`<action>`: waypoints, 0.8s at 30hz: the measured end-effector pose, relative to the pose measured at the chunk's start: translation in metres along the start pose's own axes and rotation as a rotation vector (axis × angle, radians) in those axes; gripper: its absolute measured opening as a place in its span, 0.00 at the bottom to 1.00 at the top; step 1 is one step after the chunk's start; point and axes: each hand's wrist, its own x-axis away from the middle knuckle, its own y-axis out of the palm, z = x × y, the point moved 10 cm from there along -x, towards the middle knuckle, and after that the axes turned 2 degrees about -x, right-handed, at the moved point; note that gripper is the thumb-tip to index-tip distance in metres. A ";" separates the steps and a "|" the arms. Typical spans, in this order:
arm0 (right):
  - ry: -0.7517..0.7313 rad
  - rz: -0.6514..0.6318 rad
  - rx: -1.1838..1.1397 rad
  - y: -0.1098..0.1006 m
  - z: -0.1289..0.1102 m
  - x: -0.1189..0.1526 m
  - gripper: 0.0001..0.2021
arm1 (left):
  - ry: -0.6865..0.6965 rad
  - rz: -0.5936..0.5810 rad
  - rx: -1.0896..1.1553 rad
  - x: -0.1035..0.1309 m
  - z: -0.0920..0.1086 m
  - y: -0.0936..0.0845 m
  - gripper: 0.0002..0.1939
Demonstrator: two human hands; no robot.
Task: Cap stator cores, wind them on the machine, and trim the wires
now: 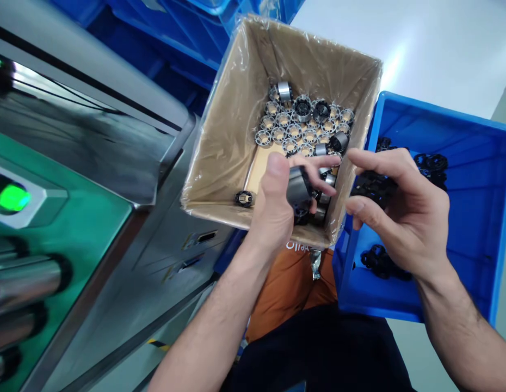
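In the head view, my left hand (pixel 273 204) is over the near side of a plastic-lined cardboard box (pixel 220 136). Its fingers are closed round a short metal cylinder (pixel 298 186) with a dark end. To the right, my right hand (pixel 420 212) cups several black plastic ring-like pieces (pixel 374 188), its thumb and index fingertip apart. Inside the box, several metal rings (pixel 294 130) stand in rows, and some metal cylinders with black inserts (pixel 302 109) lie on top of them. One black-ended piece (pixel 245 198) sits alone near the box's left wall.
A blue bin (pixel 473 234) on the right contains loose black plastic pieces (pixel 383 261). On the left stands a machine with a green panel (pixel 93 218), a lit green button (pixel 13 198) and metal rollers (pixel 28 277). Blue crates (pixel 175 32) are behind the box.
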 end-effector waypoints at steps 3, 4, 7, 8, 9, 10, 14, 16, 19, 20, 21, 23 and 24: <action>0.057 -0.053 -0.130 0.007 0.006 0.003 0.28 | -0.016 0.116 -0.007 -0.002 -0.003 -0.011 0.36; 0.054 -0.057 -0.165 0.009 0.006 0.003 0.28 | -0.008 0.101 -0.023 -0.003 -0.003 -0.011 0.34; 0.009 -0.048 -0.152 0.009 0.002 0.002 0.22 | 0.047 -0.013 -0.050 -0.002 0.000 -0.003 0.30; -0.006 -0.047 -0.119 0.009 0.001 0.002 0.19 | 0.039 -0.032 -0.035 -0.002 -0.001 -0.001 0.31; -0.012 -0.047 -0.088 0.009 0.000 0.001 0.18 | 0.011 -0.041 -0.014 -0.002 -0.003 0.000 0.31; -0.011 -0.044 -0.063 0.008 0.001 0.000 0.19 | -0.025 -0.048 0.006 -0.002 -0.006 0.001 0.32; 0.053 -0.033 0.032 0.005 0.007 -0.001 0.22 | -0.097 -0.132 0.019 0.003 -0.015 0.010 0.27; 0.041 -0.026 0.059 0.005 0.007 -0.001 0.21 | -0.090 -0.176 0.024 0.007 -0.017 0.012 0.27; 0.013 -0.016 0.072 0.006 0.007 -0.001 0.19 | -0.123 -0.206 0.024 0.012 -0.023 0.013 0.30; 0.012 -0.012 0.081 0.006 0.008 -0.001 0.19 | -0.137 -0.216 0.019 0.013 -0.024 0.013 0.30; 0.014 -0.008 0.092 0.005 0.009 -0.001 0.19 | -0.152 -0.224 0.014 0.013 -0.024 0.014 0.29; 0.016 -0.009 0.108 0.005 0.010 -0.001 0.19 | -0.167 -0.239 0.011 0.013 -0.021 0.016 0.27; 0.017 -0.016 0.109 0.005 0.011 -0.002 0.19 | -0.171 -0.243 0.014 0.013 -0.019 0.016 0.26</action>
